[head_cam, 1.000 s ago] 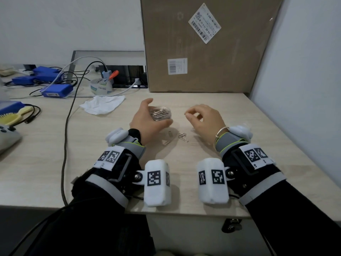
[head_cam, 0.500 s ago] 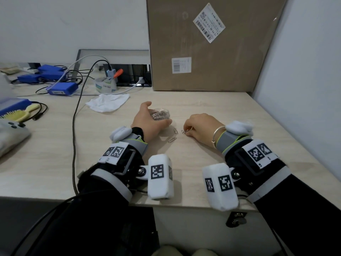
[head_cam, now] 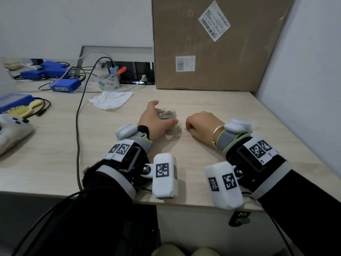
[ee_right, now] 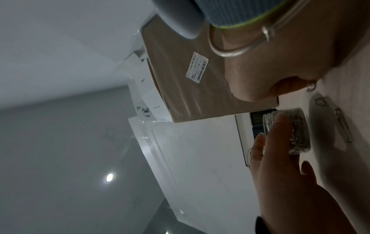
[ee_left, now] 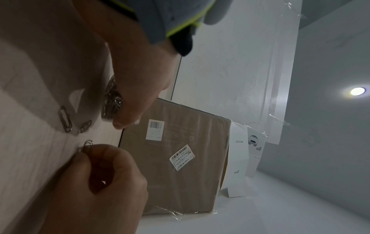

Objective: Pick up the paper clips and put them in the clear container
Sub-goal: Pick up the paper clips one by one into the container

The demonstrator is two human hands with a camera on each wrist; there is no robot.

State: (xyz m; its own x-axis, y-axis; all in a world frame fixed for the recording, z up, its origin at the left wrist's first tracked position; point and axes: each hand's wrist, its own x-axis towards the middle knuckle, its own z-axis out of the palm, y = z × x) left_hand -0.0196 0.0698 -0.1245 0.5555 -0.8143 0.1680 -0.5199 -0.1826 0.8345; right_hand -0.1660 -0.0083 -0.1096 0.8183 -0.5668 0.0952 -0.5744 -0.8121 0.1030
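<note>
A small clear container point(head_cam: 168, 114) full of metal paper clips stands on the pale wooden desk, with my left hand point(head_cam: 156, 120) curled around its left and near side; the container point(ee_right: 296, 131) shows in the right wrist view too. Just right of it my right hand point(head_cam: 198, 124) rests knuckles-up on the desk, its fingertips pinching a paper clip point(head_cam: 186, 128) that still touches the surface. The same clip point(ee_left: 86, 144) peeks out from the curled fingers in the left wrist view. Two loose clips point(head_cam: 178, 129) point(head_cam: 175, 138) lie between the hands.
A large cardboard box point(head_cam: 212, 43) stands at the back against the right wall. A crumpled white tissue point(head_cam: 110, 99), a tape roll point(head_cam: 108, 83), blue devices point(head_cam: 65, 85) and a dark cable point(head_cam: 79, 126) lie to the left. A hairbrush point(head_cam: 24, 110) and a controller point(head_cam: 11, 130) sit at the far left edge.
My right hand dropped from above the desk down onto the surface and closed its fingertips on a clip. The left hand stayed around the container.
</note>
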